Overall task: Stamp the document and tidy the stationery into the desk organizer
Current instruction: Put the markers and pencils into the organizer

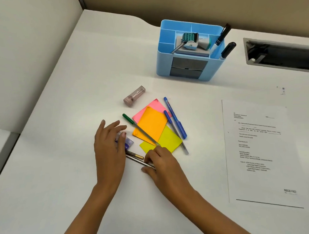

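A printed document lies at the right with a "RECEIVED" stamp mark near its lower right corner. The blue desk organizer stands at the back, holding two black markers and small items. Pink, orange and yellow sticky notes lie in the middle with a green pen across them and two blue pens beside them. My left hand rests fingers spread over a small clear purple item. My right hand pinches a thin dark pencil lying on the desk, beside another pencil.
A pinkish cylindrical case lies left of the sticky notes. A recessed cable slot is cut into the desk at the back right. A partition wall runs along the left edge of the white desk.
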The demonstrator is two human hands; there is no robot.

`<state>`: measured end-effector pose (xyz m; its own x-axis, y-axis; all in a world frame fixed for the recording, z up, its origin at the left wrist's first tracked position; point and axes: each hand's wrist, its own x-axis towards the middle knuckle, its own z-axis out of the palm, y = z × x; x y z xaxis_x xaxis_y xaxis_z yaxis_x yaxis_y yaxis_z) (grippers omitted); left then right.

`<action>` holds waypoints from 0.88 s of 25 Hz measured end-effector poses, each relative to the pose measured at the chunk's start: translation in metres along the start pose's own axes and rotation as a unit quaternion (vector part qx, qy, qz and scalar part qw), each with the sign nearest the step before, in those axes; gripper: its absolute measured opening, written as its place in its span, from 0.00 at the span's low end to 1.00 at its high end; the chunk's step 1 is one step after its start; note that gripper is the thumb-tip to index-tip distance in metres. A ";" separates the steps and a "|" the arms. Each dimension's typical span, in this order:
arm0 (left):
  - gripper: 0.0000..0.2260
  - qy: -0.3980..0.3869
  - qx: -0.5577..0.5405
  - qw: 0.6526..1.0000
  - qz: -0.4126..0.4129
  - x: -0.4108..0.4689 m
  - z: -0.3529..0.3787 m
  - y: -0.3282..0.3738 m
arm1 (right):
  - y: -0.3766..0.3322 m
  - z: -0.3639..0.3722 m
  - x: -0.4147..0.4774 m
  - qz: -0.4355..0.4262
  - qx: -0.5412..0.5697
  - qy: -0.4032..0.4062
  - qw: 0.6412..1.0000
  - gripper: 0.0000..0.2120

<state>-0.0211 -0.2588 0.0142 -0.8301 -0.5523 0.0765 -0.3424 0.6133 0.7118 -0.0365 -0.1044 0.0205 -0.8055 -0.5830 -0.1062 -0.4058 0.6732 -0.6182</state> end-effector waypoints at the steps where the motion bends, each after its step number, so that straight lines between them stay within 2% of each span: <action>1: 0.10 0.002 -0.001 1.000 -0.007 -0.003 -0.002 -0.003 | 0.000 0.000 0.000 -0.004 -0.015 -0.007 1.000 0.10; 6: 0.09 0.003 -0.003 1.000 0.013 -0.018 -0.008 -0.012 | 0.002 -0.010 0.002 -0.007 -0.028 -0.015 0.999 0.08; 10: 0.06 -0.006 0.051 0.996 0.066 -0.020 -0.010 -0.011 | 0.007 -0.049 0.010 0.048 0.078 0.033 0.995 0.04; 14: 0.08 -0.086 0.132 0.983 0.097 -0.022 -0.005 -0.003 | 0.014 -0.095 0.029 0.051 0.159 0.186 0.968 0.04; 17: 0.10 -0.128 0.151 0.972 0.128 -0.017 -0.007 -0.002 | 0.016 -0.119 0.053 0.056 0.218 0.258 0.940 0.04; 22: 0.09 -0.140 0.122 0.970 0.156 -0.012 -0.005 0.005 | 0.006 -0.146 0.102 -0.007 0.189 0.419 0.888 0.08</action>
<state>-0.0110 -0.2517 0.0201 -0.9854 -0.1644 0.0444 -0.1211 0.8596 0.4963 -0.1842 -0.0933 0.1195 -0.9045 0.0600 0.4223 -0.3714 0.3759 -0.8490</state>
